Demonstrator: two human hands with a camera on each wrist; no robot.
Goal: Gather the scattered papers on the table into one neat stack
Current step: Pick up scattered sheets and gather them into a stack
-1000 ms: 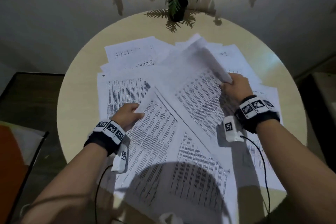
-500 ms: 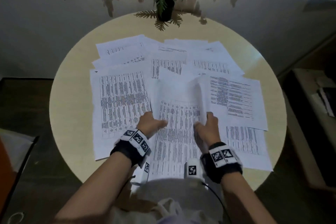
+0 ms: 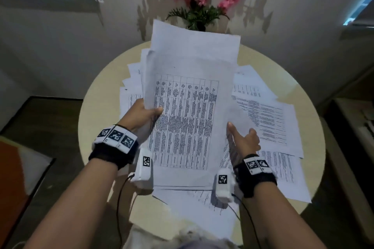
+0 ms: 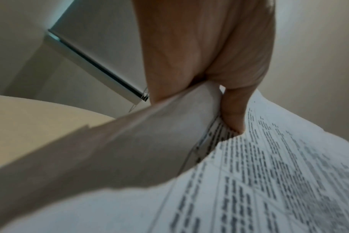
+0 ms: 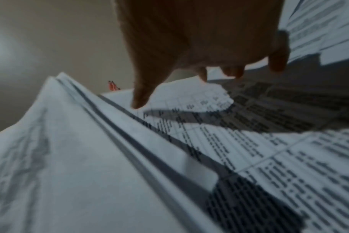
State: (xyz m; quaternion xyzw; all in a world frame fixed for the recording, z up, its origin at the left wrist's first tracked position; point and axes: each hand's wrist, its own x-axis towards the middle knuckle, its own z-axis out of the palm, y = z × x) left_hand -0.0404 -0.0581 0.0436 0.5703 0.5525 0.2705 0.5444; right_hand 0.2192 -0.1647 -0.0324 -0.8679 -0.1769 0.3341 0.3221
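Observation:
My left hand point(image 3: 150, 112) grips a bundle of printed sheets point(image 3: 188, 107) by its left edge, thumb on top, and holds it tilted up above the round table point(image 3: 91, 127). The left wrist view shows the thumb and fingers point(image 4: 232, 116) pinching the sheets point(image 4: 269, 181). My right hand point(image 3: 242, 140) sits beside the bundle's right edge with the thumb stretched out and the fingers loosely curled, holding nothing point(image 5: 189, 71). More loose sheets lie spread on the table to the right point(image 3: 269, 119), to the left point(image 3: 129, 95) and under the bundle near me point(image 3: 192, 204).
A dark vase of pink flowers and green fronds point(image 3: 199, 20) stands at the table's far edge, partly behind the raised bundle. A wall rises just behind the table. Dark floor and an orange-and-white object point(image 3: 18, 163) are at the left, and a low shelf point(image 3: 352, 119) at the right.
Both hands were pulling sheets together flat on the table. Now the left hand has lifted the gathered bundle off the table, and the right hand has let go and sits beside it.

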